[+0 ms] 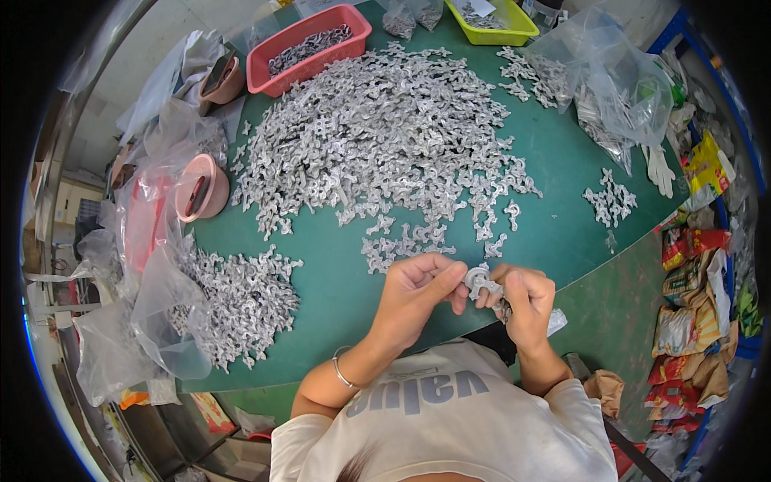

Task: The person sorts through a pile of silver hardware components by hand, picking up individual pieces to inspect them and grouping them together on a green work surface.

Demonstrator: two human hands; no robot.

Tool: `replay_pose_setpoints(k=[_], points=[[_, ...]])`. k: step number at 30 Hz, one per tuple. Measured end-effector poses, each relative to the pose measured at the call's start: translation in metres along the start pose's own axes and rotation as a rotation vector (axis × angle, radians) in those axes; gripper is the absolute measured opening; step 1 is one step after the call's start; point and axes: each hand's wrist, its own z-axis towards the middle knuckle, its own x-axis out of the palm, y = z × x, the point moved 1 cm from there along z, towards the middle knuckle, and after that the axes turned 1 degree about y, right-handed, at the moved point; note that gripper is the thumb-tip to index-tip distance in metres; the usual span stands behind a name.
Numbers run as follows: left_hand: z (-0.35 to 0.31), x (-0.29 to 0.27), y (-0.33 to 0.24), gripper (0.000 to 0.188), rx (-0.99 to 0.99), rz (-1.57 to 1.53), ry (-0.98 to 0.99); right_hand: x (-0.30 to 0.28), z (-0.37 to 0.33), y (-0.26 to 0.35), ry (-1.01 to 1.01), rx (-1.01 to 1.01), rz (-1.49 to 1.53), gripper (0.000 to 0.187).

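Note:
Close to the front edge of the table, my left hand (416,296) pinches one side of a small silver-grey metal casting (479,279) between thumb and fingers. My right hand (524,304) is closed on its other side. Below the right fingers more grey metal (501,311) shows, mostly covered by the hand. Just beyond both hands lies a large heap of similar grey metal castings (377,128), with a few loose ones at its near edge. A second heap of these castings (245,301) sits to the left of my left forearm.
A red tray (360,22) of metal rings and a yellow-green tray (522,30) stand at the far side. A pink cup (215,173) and clear plastic bags (173,321) crowd the left. At right lie a small pile of castings (610,201), a white glove (658,170) and a bag (614,80).

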Motion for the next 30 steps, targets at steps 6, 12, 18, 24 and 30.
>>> replay_pose_setpoints(k=[6, 12, 18, 24, 30], points=[[0.0, 0.002, -0.001, 0.016, 0.005, 0.003, -0.004, 0.002, -0.002, 0.001, 0.016, -0.039, 0.031, 0.037], [0.003, -0.01, -0.001, 0.014, 0.106, 0.091, -0.136, -0.008, 0.005, -0.004, 0.109, 0.14, -0.052, 0.023], [-0.018, -0.093, -0.015, 0.018, 0.267, 0.534, -0.496, -0.074, 0.023, -0.051, -0.337, 0.193, -0.681, 0.031], [-0.064, -0.157, -0.046, 0.014, 0.144, 1.693, -0.637, -0.064, 0.04, -0.071, -0.275, 0.123, -1.26, 0.031], [-0.073, -0.148, -0.044, 0.006, 0.382, 1.422, -0.856, -0.068, 0.042, -0.071, -0.392, -0.11, -1.12, 0.012]])
